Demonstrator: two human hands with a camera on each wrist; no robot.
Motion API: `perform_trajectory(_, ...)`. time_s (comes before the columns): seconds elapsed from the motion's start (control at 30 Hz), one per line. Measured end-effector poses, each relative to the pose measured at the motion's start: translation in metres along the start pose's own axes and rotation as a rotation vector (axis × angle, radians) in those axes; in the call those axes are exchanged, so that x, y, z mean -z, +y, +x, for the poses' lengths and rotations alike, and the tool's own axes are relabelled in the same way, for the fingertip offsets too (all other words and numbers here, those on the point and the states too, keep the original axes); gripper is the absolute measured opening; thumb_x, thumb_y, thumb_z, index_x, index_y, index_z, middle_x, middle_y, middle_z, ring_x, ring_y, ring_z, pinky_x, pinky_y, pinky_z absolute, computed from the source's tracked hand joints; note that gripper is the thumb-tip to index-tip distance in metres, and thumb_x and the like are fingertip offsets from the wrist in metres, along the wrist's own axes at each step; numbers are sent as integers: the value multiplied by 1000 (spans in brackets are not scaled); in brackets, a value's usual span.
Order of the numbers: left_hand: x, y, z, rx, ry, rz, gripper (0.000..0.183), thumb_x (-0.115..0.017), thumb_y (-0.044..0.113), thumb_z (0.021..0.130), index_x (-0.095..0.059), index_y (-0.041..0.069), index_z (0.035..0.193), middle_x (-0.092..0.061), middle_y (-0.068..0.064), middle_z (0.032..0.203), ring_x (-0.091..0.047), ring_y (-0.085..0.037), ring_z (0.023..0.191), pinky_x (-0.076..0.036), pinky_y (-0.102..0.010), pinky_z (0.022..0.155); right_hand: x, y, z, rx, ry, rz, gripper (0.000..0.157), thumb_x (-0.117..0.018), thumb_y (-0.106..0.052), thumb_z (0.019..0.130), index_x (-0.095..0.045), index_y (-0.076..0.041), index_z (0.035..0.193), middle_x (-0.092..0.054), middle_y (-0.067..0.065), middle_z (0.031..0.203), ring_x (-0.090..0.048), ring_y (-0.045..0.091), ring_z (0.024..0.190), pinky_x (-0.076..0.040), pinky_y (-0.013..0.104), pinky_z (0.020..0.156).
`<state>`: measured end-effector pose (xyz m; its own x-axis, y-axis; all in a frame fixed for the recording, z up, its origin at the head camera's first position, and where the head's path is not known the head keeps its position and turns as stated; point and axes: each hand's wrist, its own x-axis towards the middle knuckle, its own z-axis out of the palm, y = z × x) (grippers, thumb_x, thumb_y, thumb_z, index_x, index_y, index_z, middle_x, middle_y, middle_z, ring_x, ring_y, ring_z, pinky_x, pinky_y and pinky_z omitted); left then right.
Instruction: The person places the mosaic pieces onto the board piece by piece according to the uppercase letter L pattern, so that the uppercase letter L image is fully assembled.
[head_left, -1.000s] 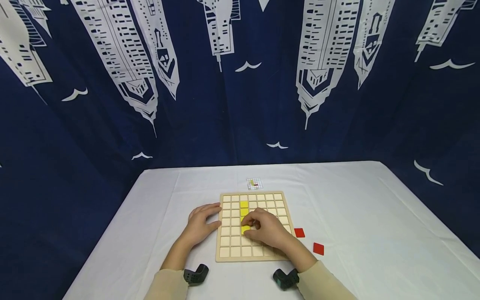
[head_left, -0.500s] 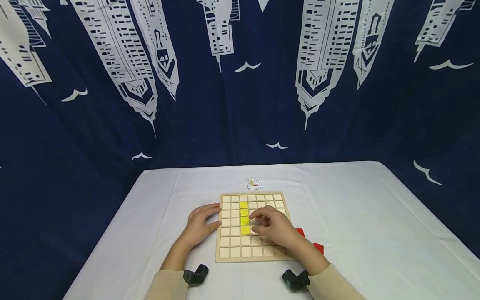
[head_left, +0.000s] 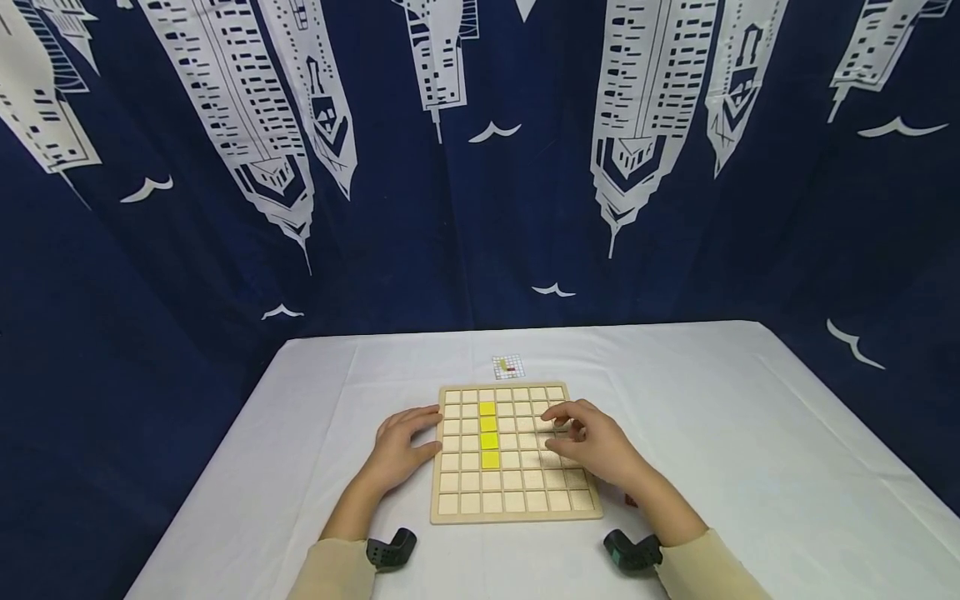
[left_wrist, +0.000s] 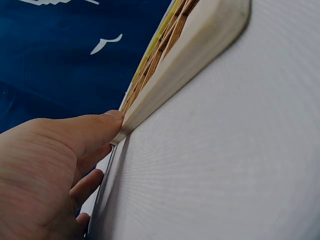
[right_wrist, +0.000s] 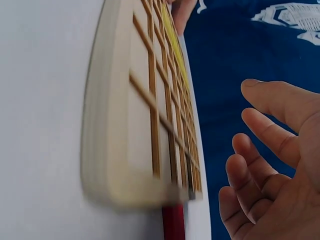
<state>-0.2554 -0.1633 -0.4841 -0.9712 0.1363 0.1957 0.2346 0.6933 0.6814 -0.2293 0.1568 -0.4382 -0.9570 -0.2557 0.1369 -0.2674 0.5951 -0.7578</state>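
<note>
A wooden grid board (head_left: 517, 517) lies on the table, with a column of several yellow square tiles (head_left: 489, 441) set in its cells. At the board's left edge rests my left hand (head_left: 405, 446), its thumb and fingertips touching the rim, as the left wrist view also shows. My right hand (head_left: 596, 442) hovers over the board's right side, thumb and fingers apart and loosely bent, holding nothing. A red tile (right_wrist: 173, 222) sticks out beside the board in the right wrist view. In the head view a red tile (head_left: 632, 501) is mostly covered by the right forearm.
Behind the board lies a small printed grid card (head_left: 507, 367) with yellow and red marks. A white cloth (head_left: 360, 383) covers the table. A dark blue patterned curtain (head_left: 480, 250) hangs beyond its far edge. Each wrist wears a black device (head_left: 392, 550).
My right hand has moved right, away from the yellow tiles toward the board's right edge, and its arm now covers most of the red tiles. The left hand has stayed in place.
</note>
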Motion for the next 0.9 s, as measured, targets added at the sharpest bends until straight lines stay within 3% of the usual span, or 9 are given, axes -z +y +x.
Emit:
perform_trajectory(0.43,1,2,1,3,-1,1,44,-77,15,86,-68,12,128,-59,-2,145,-42,-30,143,-18,-56,121,30,38,-15,-53,11,-60,38,-80,-20,84,-67,-15,119,-62,6,108,-50,19,88,-44,22,64)
perform_trajectory(0.7,0,3,0,-1,0,2,43,-77,16,85,-68,12,127,-59,-2,145,-42,-30,142,-19,-56,121,41,54,-25,-103,-51,-68,42,-83,-22,80,-68,-19,119,-63,1,113,-49,19,96,-44,22,76)
perform_trajectory(0.9,-1,1,0,5,3,1,44,-77,16,85,-68,13,128,-59,-1,145,-42,-29,142,-19,-56,121,42,60,-26,-29,-101,-115,38,-85,-23,78,-70,-20,112,-61,-3,101,-51,15,94,-47,22,81)
